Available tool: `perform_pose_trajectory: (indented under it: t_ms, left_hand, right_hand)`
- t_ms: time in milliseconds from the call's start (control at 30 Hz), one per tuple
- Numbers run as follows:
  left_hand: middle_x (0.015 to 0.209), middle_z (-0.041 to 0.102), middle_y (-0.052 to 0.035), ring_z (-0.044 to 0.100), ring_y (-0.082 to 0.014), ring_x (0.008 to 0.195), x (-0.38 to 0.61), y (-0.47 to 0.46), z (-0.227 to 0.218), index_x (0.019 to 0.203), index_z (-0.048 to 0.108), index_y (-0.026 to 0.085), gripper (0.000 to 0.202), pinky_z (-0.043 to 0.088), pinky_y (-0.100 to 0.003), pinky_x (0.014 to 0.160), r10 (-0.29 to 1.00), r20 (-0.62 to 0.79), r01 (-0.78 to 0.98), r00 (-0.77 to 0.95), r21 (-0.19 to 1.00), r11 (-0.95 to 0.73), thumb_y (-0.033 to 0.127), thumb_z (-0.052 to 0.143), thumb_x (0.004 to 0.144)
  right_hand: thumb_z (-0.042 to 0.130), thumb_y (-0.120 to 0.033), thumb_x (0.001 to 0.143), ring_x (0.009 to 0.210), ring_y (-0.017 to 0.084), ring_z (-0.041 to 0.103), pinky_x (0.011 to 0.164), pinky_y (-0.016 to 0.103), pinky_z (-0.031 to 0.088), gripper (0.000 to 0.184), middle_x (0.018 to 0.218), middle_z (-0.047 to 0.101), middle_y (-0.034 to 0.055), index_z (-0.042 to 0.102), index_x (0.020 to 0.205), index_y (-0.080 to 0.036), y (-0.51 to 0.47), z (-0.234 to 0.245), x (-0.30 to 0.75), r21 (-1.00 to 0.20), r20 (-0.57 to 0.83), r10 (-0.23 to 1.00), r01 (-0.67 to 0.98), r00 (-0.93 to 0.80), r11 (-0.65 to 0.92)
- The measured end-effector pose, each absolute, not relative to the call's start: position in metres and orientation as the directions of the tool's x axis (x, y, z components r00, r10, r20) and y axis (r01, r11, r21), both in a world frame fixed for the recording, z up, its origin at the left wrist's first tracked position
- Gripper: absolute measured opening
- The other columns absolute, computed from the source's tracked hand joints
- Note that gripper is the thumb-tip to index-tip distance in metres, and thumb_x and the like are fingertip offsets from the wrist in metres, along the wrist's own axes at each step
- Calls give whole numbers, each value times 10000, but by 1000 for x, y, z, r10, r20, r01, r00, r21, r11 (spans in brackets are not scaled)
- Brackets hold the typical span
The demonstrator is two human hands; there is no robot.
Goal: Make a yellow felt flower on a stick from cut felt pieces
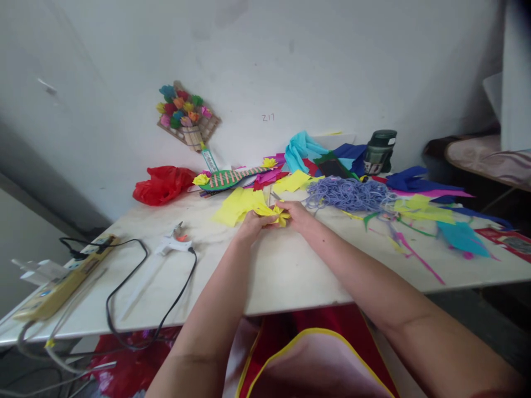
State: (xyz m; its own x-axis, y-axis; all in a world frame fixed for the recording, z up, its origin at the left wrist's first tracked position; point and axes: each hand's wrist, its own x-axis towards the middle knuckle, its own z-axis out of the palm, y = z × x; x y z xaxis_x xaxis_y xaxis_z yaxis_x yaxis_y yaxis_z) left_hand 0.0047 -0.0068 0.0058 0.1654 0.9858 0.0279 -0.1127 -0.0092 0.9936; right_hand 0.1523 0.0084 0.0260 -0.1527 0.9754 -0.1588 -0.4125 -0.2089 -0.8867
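Both my hands meet over the middle of the table, pinching a gathered piece of yellow crepe paper (pixel 282 219). My left hand (pixel 254 224) grips its left side with fingers closed. On the other side, my right hand (pixel 293 213) holds the folds between thumb and fingers. Just behind my left hand lies a larger yellow crepe sheet (pixel 234 208), flat on the table. A small pointed metal tip (pixel 274 196) shows beyond my right hand; the rest of that tool is hidden. More yellow paper pieces (pixel 292 181) lie farther back.
A white glue gun (pixel 174 243) with a black cord and a power strip (pixel 66 287) lie left. A red plastic bag (pixel 162 185), a tangle of purple string (pixel 350 193), a dark jar (pixel 379 152) and coloured paper scraps line the back and right. A flower craft (pixel 186 115) hangs on the wall.
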Motion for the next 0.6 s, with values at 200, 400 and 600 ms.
perform_pose_trajectory:
  t_ms: [200, 400, 600]
  left_hand:
    - [787, 751, -90, 701, -196, 593, 5, -7, 8, 847, 742, 173, 378, 555, -303, 579, 986, 5, -203, 168, 979, 30, 542, 798, 783]
    - [774, 742, -58, 679, -157, 580, 5, -6, 8, 851, 728, 156, 341, 507, -251, 540, 990, 25, -226, 137, 974, 7, 420, 877, 694]
    - [716, 707, -42, 617, -116, 541, 6, -4, 4, 800, 717, 130, 394, 423, -220, 480, 998, 9, -241, 69, 970, 8, 403, 922, 603]
  right_hand:
    - [718, -155, 811, 560, 160, 629, 633, 296, 549, 206, 565, 676, 27, 682, 609, -162, 12, 26, 153, -874, -175, 982, -447, -74, -189]
    - [744, -169, 813, 523, 134, 587, 573, 259, 519, 242, 540, 638, -2, 640, 595, -176, 12, 27, 153, -866, -208, 976, -453, -56, -211]
    - [721, -136, 777, 531, 129, 580, 540, 244, 493, 209, 533, 624, -15, 622, 599, -182, 12, 26, 151, -889, -202, 979, -413, -28, -195]
